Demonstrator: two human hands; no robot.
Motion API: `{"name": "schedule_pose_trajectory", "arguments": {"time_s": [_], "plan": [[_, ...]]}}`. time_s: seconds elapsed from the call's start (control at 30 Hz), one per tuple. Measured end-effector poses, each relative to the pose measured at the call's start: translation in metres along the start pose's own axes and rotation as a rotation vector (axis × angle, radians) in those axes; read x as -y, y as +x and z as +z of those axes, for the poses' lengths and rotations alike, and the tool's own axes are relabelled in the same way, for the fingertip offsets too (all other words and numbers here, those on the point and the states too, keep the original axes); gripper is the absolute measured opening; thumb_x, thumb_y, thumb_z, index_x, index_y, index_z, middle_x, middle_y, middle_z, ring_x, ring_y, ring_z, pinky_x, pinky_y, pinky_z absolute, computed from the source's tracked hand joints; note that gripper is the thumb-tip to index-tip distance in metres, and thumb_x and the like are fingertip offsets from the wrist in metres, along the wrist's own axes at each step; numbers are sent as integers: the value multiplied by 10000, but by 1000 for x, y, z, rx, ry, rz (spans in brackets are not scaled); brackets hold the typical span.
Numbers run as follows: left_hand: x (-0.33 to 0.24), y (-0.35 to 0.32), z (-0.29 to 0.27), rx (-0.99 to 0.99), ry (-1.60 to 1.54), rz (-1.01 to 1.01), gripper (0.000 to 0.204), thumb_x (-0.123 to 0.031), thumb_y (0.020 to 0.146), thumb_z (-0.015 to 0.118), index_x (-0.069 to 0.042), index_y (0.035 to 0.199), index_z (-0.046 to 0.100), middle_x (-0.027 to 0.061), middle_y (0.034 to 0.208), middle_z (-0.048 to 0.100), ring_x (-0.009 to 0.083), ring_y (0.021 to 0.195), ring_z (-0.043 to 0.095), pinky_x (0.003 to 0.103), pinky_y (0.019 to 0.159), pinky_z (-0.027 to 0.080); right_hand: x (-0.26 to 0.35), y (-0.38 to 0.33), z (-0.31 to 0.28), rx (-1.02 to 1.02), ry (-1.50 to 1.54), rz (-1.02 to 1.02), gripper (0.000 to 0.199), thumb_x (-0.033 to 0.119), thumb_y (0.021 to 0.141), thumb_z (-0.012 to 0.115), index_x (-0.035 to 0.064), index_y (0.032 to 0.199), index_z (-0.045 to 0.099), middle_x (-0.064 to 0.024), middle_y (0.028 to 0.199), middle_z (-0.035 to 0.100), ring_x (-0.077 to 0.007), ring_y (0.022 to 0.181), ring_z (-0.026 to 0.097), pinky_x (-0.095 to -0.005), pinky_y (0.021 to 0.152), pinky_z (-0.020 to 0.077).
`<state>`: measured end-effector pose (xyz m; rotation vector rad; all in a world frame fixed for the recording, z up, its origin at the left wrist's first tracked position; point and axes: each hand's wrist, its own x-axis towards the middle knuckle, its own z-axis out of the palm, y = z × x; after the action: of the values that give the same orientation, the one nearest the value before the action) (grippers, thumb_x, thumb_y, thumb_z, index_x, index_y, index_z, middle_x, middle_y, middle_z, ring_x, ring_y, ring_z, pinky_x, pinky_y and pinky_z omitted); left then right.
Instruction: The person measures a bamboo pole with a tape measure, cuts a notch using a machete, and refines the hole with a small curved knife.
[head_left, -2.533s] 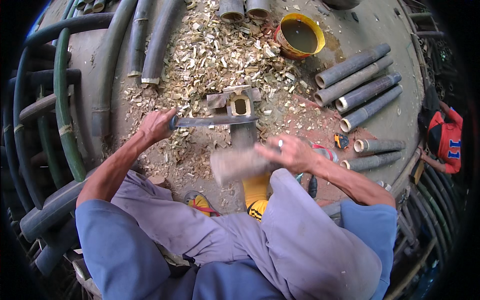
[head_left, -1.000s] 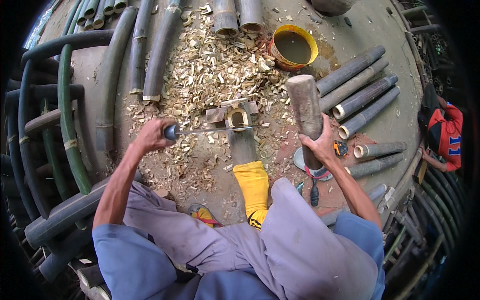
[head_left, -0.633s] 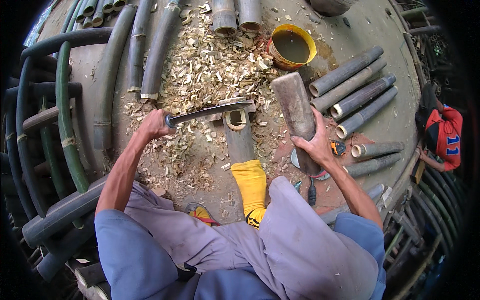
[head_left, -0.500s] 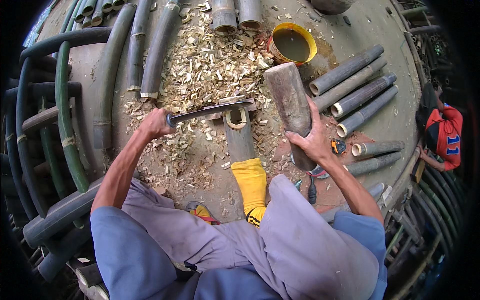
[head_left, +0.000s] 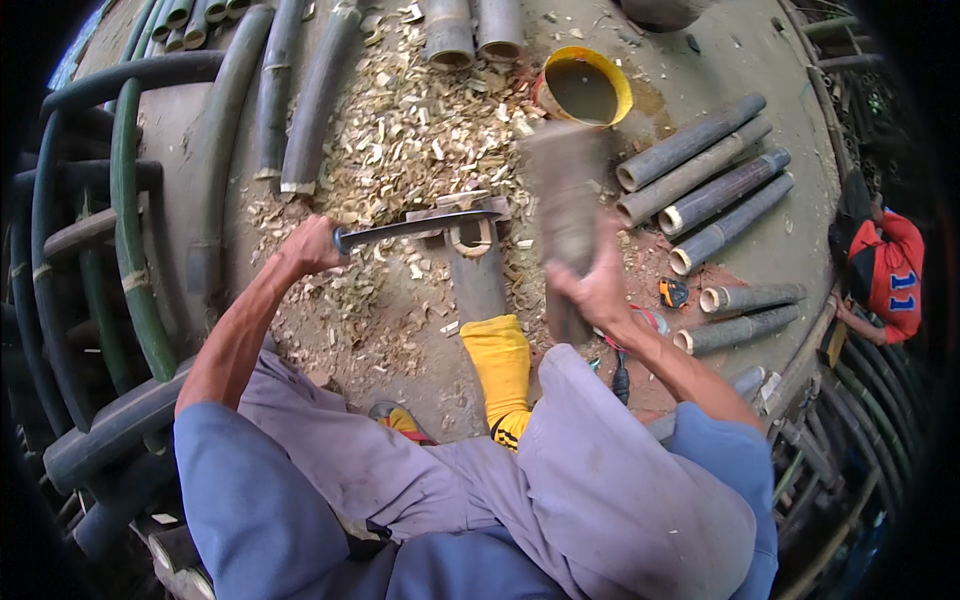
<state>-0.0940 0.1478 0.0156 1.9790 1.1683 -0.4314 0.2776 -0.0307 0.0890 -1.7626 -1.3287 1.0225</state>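
My left hand [head_left: 313, 245] is closed round the handle of a long-bladed knife [head_left: 420, 227]. Its blade points right and crosses over the top end of an upright bamboo tube [head_left: 478, 285], whose pale rim shows just below the blade. A yellow cloth [head_left: 499, 362] wraps the lower part of that tube or the leg behind it; I cannot tell which. In my right hand [head_left: 592, 285] is a thick wooden block [head_left: 565, 195], held upright to the right of the tube and blurred by motion. The block and the knife are apart.
Pale wood chips [head_left: 420, 130] cover the ground ahead. A yellow-rimmed bucket [head_left: 622, 92] of murky water stands beyond the block. Cut bamboo pieces [head_left: 700, 140] lie at right, near an orange-and-black tape measure [head_left: 673, 293]. Bamboo poles [head_left: 130, 230] crowd the left. A person in red [head_left: 890, 275] is at far right.
My right hand has swung the wooden block leftward, bringing it nearer the knife and more upright. The knife and my left hand have hardly moved.
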Motion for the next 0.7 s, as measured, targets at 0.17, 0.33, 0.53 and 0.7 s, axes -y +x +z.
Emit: {"name": "schedule_pose_trajectory", "arguments": {"time_s": [0.17,0.33,0.53,0.7], "plan": [[16,-5,2,-4,-6,-4,245,-209,628,642,12,734,652,122,556,598,199,492,569,363,521,471,42,32,-39,358,-240,150,1003,343,632,756,-27,1414,247,-260,1348,423,-341,1202,484,-394,1010,383],[13,0,4,-5,8,19,225,-195,628,643,-13,759,664,82,580,609,182,488,553,348,499,470,38,3,8,-477,260,-99,1015,371,648,778,-42,1407,244,-253,1315,444,-303,1194,474,-373,1024,358],[25,-6,2,-24,38,45,221,-185,621,643,-9,752,668,86,539,578,187,464,534,356,485,461,41,3,-20,331,246,350,870,293,706,752,-28,1375,295,-200,1260,482,-226,1143,502,-351,967,400],[20,3,1,24,16,45,239,-201,614,659,15,715,653,95,530,578,193,456,531,355,467,444,40,-17,22,-324,384,-14,801,271,709,740,-17,1336,332,-165,1178,522,-210,1096,515,-356,944,420]]}}
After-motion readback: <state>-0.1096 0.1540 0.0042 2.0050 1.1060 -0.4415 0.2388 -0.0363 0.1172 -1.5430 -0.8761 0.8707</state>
